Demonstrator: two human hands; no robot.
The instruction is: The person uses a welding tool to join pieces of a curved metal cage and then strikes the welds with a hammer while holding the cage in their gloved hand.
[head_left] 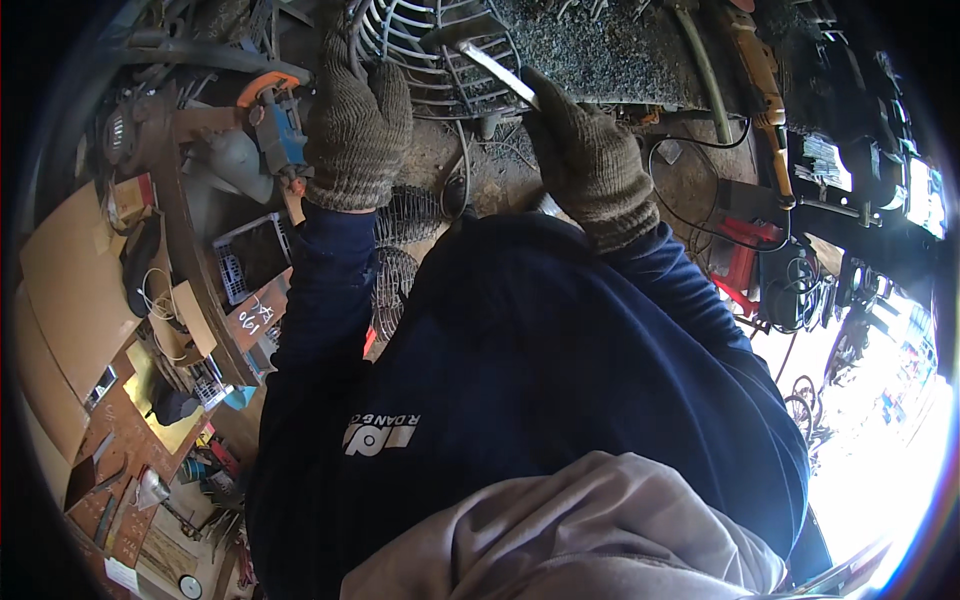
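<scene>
A round cage of curved metal rods (405,45) lies at the top of the head view. My left hand (355,135), in a brown knitted glove, is closed on its left edge; the fingertips are partly hidden. My right hand (592,165), gloved the same way, is closed around a flat, pale bar-like tool (497,72). The tool slants up and left to the cage, and its darker far end lies over the rods. Whether that end touches them I cannot tell.
Dark grit covers the work surface (610,60) behind my right hand. An orange power tool (757,75) with a cable lies to the right. Left are a blue-and-orange tool (278,125), a white plastic crate (250,258) and cardboard (75,310). Coiled wire mesh (405,215) stands below.
</scene>
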